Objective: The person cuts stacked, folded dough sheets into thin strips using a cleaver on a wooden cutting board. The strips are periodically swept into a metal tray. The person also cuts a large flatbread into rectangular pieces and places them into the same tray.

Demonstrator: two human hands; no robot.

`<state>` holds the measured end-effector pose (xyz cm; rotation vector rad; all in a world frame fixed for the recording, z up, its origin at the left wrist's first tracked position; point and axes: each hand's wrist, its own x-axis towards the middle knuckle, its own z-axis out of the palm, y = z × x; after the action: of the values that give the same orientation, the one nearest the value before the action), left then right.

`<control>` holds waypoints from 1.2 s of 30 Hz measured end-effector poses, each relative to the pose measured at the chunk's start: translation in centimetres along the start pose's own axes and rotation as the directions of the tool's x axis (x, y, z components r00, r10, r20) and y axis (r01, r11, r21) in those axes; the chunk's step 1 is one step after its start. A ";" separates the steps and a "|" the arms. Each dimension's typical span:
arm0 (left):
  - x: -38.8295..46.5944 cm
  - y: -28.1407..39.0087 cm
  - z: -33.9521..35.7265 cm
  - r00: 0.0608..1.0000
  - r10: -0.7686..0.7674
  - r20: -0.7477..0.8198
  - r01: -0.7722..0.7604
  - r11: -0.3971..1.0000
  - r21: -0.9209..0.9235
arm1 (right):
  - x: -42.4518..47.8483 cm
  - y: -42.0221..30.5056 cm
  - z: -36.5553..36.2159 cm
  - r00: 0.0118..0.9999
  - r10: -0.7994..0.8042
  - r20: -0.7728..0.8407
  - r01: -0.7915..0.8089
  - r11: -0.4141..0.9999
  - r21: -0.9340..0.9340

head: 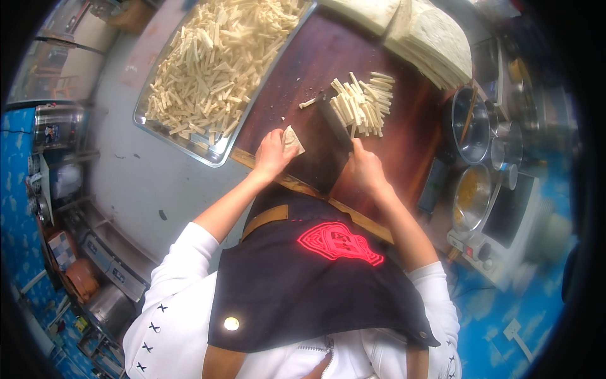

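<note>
My left hand (274, 152) holds a small wedge-shaped piece of layered flatbread (292, 141) near the front edge of a reddish-brown wooden board (407, 156). My right hand (367, 163) grips the handle of a kitchen cleaver (335, 121). Its dark spine points away from me, and most of the blade's face is hard to make out. Just right of the cleaver lies a pile of cut flatbread strips (362, 104). One loose strip (307, 103) rests left of its tip, with crumbs around.
A metal tray (215, 158) heaped with cut strips stands at the left. Stacked flatbread sheets (433, 40) lie at the board's far right. Beyond the right edge are a steel bowl with chopsticks (471, 125), a bowl of yellow food (473, 196) and a white kitchen scale (506, 227).
</note>
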<state>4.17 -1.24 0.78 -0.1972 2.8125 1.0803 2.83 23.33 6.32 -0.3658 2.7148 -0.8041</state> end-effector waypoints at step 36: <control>1.7 1.0 2.0 0.787 0.611 -0.092 -0.590 0.787 0.180 | -1.7 -1.1 1.3 0.991 -0.078 0.107 0.077 0.997 0.011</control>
<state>2.44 0.69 -0.33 0.7250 3.1561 0.9713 5.06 22.37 6.19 -0.5010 2.6112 -0.7898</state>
